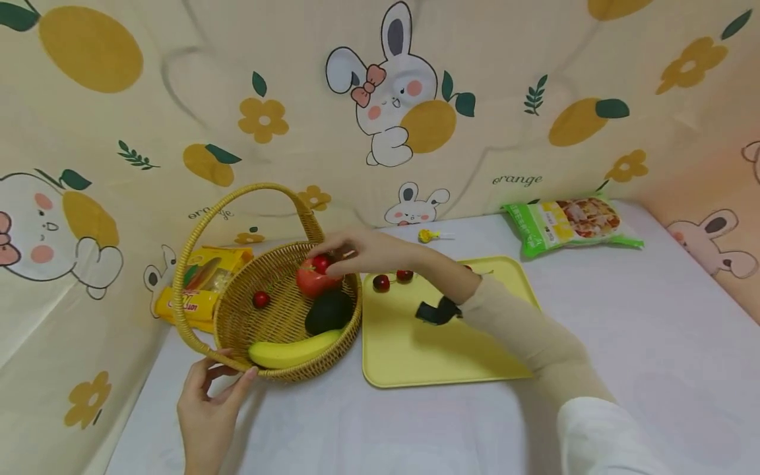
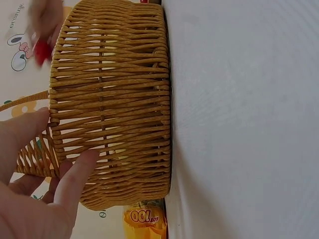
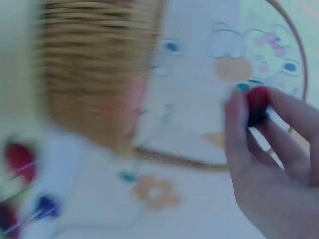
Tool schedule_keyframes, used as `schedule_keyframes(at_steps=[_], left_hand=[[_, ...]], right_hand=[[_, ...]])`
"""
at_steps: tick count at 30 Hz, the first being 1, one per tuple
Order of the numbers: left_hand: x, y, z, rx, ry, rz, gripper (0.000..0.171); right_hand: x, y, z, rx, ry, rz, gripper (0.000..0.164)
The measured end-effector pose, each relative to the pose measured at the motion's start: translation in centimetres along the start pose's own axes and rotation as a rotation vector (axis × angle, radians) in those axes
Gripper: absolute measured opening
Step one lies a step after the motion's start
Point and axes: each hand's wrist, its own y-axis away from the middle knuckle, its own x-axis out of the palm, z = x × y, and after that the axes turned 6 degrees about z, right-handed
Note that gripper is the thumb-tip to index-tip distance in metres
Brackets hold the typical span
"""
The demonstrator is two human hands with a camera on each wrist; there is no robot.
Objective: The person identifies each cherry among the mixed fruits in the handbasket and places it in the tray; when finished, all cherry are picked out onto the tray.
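Observation:
My right hand (image 1: 371, 252) pinches a dark red cherry (image 3: 257, 106) between thumb and fingertips, above the wicker basket (image 1: 285, 379). In the head view that cherry overlaps a tomato (image 1: 311, 284) lying inside. Also in the basket are a banana (image 1: 291, 351) along the near side, a dark avocado (image 1: 329, 312) and another cherry (image 1: 261, 299). At the near left, my left hand (image 1: 208, 406) grips the basket's rim by the foot of its handle (image 1: 184, 297). The left wrist view shows its fingers on the woven side (image 2: 112, 114).
Right of the basket lies a yellow tray (image 1: 404, 356) with several cherries (image 1: 381, 283) and a black object (image 1: 439, 310) partly behind my sleeve. A yellow packet (image 1: 198, 310) stands behind the basket, a lollipop (image 1: 429, 235) and a green food bag (image 1: 570, 224) near the back wall.

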Motion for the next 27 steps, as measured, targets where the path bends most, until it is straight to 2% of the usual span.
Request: schedule_keyframes(at_steps=[4,6,8,11,15,20,27], left_hand=[[-0.1,0.0,0.0,0.004,0.006,0.0,0.045],[-0.1,0.0,0.0,0.003,0.015,0.0,0.045],[-0.1,-0.1,0.0,0.003,0.018,0.004,0.045],[0.0,0.0,0.1,-0.005,0.024,0.01,0.045],[0.0,0.0,0.1,-0.015,0.014,0.011,0.046],[0.0,0.1,0.1,-0.024,0.01,0.007,0.045],[0.0,0.0,0.1,0.007,0.018,0.007,0.046]], right_hand=[[0.3,4.6,-2.6,0.06,-0.061,-0.218,0.033],[0.7,6.2,-3.9,0.093,-0.069,-0.285,0.032],[1.2,7.6,-5.0,0.129,-0.076,-0.317,0.032],[1.9,9.0,-6.4,0.164,-0.086,-0.3,0.031],[2.8,9.9,-7.7,0.195,-0.099,-0.215,0.033],[3.4,9.9,-8.4,0.248,-0.075,-0.143,0.034],[3.8,9.7,-8.7,0.305,0.024,-0.095,0.023]])
